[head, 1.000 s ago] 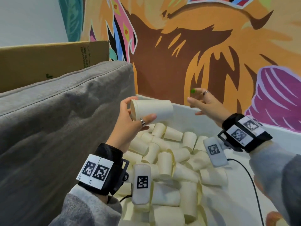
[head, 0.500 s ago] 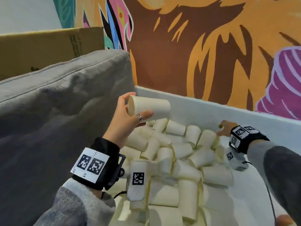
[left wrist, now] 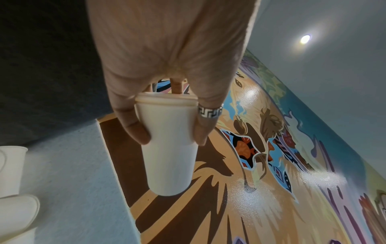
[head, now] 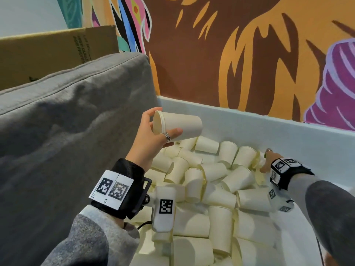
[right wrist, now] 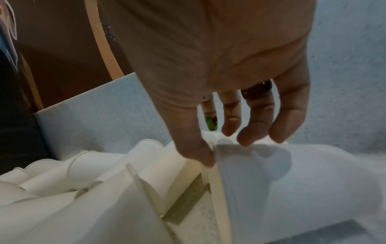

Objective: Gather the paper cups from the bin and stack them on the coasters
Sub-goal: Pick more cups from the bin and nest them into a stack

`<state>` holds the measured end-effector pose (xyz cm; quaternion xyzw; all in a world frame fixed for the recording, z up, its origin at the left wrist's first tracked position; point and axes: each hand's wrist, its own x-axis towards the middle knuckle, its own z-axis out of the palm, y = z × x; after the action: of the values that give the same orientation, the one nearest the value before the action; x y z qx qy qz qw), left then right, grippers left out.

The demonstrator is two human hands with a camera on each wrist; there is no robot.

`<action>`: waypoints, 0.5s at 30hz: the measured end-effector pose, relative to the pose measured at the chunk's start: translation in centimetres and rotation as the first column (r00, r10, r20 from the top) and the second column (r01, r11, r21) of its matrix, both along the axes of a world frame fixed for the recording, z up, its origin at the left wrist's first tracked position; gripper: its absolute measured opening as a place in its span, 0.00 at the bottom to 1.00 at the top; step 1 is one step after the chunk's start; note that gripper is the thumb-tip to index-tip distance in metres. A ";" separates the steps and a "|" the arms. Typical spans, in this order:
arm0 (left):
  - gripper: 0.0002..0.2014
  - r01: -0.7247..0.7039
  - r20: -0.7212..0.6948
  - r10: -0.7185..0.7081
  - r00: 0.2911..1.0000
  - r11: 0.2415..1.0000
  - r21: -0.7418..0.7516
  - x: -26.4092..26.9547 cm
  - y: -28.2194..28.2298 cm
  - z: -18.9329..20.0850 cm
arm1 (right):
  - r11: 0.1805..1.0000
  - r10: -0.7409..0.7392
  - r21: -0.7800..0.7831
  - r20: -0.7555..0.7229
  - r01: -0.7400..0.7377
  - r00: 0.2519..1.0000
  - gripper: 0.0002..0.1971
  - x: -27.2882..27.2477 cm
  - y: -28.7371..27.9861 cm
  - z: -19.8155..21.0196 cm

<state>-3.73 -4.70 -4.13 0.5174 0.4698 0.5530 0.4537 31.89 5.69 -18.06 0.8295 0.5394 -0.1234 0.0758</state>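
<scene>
A white bin (head: 249, 129) holds a loose pile of cream paper cups (head: 211, 189), most lying on their sides. Above the bin's left end, my left hand (head: 169, 120) grips a paper cup (head: 184, 125) sideways near its rim; doubled rims in the left wrist view hint at nested cups (left wrist: 169, 156) between thumb and fingers (left wrist: 202, 132). My right hand (head: 267, 160) is down at the pile's right edge. In the right wrist view its thumb and fingertips (right wrist: 250, 138) pinch the rim end of one cup (right wrist: 246, 173). No coasters are in view.
A grey sofa cushion (head: 67, 121) rises along the bin's left side, with a cardboard box (head: 48, 50) behind it. A painted mural wall (head: 230, 54) stands right behind the bin. Bare white bin floor (head: 288, 237) shows at the near right.
My right hand dropped from above the bin's far wall into the cups at the right and took hold of one. The left hand kept its cup almost still. The view tilted down.
</scene>
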 end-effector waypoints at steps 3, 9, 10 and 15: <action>0.33 0.000 0.002 0.000 1.000 1.000 0.005 -0.1 -0.2 0.2 | 0.999 0.033 0.000 0.032 -0.033 0.999 0.32 0.2 -0.2 -0.4; 0.33 0.004 0.023 -0.004 1.000 1.000 0.014 -0.3 -0.7 0.4 | 0.997 0.043 0.059 0.050 -0.046 0.998 0.24 0.5 -0.7 2.4; 0.33 0.006 0.029 -0.006 1.000 1.000 0.012 -0.4 -0.8 0.4 | 0.996 0.057 0.061 0.071 -0.061 0.996 0.23 0.6 -0.7 3.3; 0.32 0.028 0.179 -0.029 0.983 1.000 0.008 -0.7 -1.1 0.8 | 0.982 0.119 0.146 0.035 -0.123 0.992 0.19 -0.3 -1.3 10.1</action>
<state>-4.42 -5.78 -3.29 0.4736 0.4180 0.5920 0.5005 31.60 4.41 -8.01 0.8000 0.5956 -0.0673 0.0287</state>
